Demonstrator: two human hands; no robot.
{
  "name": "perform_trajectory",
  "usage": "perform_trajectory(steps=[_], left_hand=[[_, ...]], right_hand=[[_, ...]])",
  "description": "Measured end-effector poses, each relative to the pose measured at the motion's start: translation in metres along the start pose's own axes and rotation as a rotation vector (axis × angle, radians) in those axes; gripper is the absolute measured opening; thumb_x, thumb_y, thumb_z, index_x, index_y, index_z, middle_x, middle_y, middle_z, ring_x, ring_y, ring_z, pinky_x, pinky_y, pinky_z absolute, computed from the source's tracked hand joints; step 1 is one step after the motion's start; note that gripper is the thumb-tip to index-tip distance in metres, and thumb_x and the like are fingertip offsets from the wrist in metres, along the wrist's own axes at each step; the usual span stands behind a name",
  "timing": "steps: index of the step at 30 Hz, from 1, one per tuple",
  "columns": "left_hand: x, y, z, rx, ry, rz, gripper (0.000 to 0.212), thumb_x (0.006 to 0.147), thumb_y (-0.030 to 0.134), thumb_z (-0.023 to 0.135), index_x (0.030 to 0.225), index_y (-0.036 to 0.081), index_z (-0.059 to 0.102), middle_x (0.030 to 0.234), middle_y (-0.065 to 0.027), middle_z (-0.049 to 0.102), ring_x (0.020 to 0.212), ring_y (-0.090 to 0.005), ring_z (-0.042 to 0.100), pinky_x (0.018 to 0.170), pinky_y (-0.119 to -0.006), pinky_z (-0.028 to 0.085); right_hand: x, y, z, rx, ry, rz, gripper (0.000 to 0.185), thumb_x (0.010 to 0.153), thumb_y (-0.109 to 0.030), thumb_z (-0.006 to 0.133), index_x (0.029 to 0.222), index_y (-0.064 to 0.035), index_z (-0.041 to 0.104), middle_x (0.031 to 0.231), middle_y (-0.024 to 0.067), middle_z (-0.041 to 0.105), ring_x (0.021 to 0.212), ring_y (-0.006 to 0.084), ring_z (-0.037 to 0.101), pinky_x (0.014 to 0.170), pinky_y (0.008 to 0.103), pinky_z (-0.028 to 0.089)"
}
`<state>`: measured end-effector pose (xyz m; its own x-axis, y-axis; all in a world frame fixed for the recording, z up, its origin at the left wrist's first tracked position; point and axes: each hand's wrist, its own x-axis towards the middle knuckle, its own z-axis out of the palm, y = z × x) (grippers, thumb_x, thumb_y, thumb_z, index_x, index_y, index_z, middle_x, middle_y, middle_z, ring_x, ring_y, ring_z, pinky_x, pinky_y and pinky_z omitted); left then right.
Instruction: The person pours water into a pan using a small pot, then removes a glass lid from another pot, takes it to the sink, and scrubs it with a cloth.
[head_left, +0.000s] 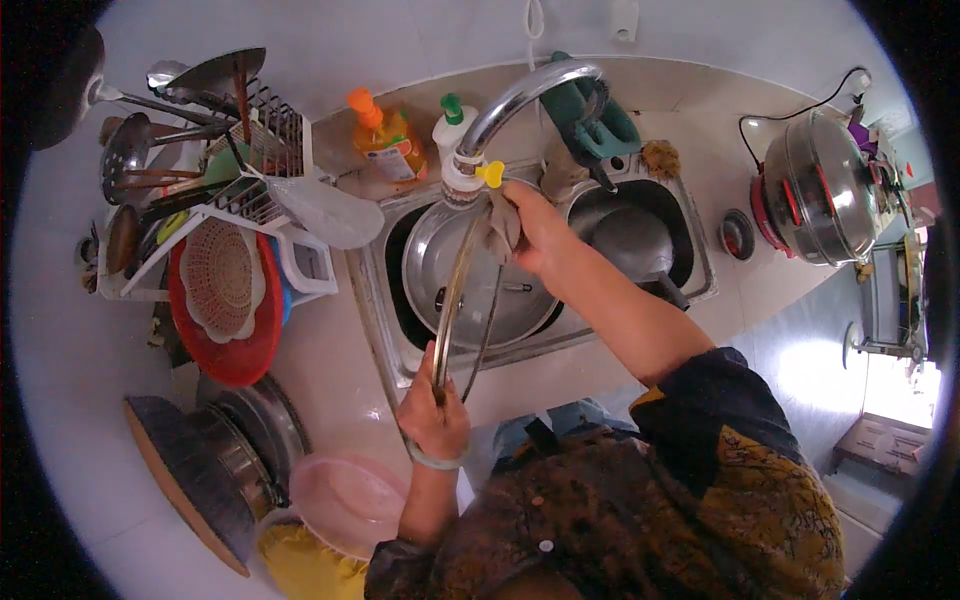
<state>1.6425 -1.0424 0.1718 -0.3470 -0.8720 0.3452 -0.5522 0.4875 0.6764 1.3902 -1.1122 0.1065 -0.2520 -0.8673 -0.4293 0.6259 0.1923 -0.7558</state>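
Note:
Over the left bowl of a steel double sink (373, 300), my left hand (435, 420) grips the near end of a round, metal-rimmed lid (452, 300), seen almost edge-on. My right hand (529, 229) presses a greyish cloth (504, 229) against the lid's far end, just below the chrome faucet (517, 94). The faucet's outlet carries a filter head (461, 180) with a yellow lever. Beneath the lid, a wide metal pan (420, 259) rests in the left bowl. A dark pan (626, 232) with a handle lies in the right bowl.
Left stands a dish rack (300, 150) with ladles, a spatula and a red basin (191, 322). Dispenser bottles (394, 150) and a green caddy (577, 120) line the back. An electric steamer (817, 191) and small bowl (736, 234) sit right; a pink basin (345, 491) is lower left.

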Motion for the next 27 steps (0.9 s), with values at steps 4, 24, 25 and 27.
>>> perform_trajectory(steps=[4,24,25,27], left_hand=[[0.002,-0.001,0.001,0.018,-0.042,0.012,0.041,0.072,-0.003,0.055,0.113,0.001,0.054,0.089,-0.0180,0.062,0.067,-0.0299,0.060,0.059,-0.033,0.048],[-0.005,0.009,0.005,-0.051,-0.090,-0.102,0.034,0.077,0.000,0.053,0.111,0.000,0.054,0.081,-0.0182,0.061,0.065,-0.0265,0.061,0.057,-0.032,0.047],[-0.006,0.011,0.004,-0.054,-0.143,-0.154,0.040,0.076,-0.004,0.051,0.115,0.003,0.053,0.087,-0.0192,0.061,0.069,-0.0277,0.061,0.061,-0.033,0.048],[-0.003,0.016,0.007,-0.076,-0.135,-0.114,0.042,0.074,-0.005,0.052,0.115,0.002,0.053,0.086,-0.0192,0.061,0.068,-0.0271,0.061,0.060,-0.032,0.047]], right_hand=[[-0.054,-0.023,0.062,0.234,0.063,0.191,0.011,0.080,-0.021,0.049,0.084,-0.0103,0.052,0.075,0.0034,0.055,0.064,0.0168,0.053,0.052,0.0338,0.041],[-0.057,-0.026,0.033,0.371,0.073,0.083,0.014,0.078,-0.018,0.051,0.084,-0.0051,0.055,0.073,0.0049,0.055,0.063,0.0158,0.053,0.050,0.0293,0.042],[-0.050,-0.028,0.019,0.358,0.133,0.089,0.014,0.079,-0.017,0.052,0.086,-0.0050,0.055,0.074,0.0045,0.055,0.063,0.0155,0.053,0.050,0.0301,0.043],[-0.052,-0.032,0.001,0.344,0.191,0.095,0.015,0.080,-0.017,0.052,0.088,-0.0048,0.054,0.074,0.0041,0.055,0.063,0.0153,0.053,0.050,0.0309,0.043]])
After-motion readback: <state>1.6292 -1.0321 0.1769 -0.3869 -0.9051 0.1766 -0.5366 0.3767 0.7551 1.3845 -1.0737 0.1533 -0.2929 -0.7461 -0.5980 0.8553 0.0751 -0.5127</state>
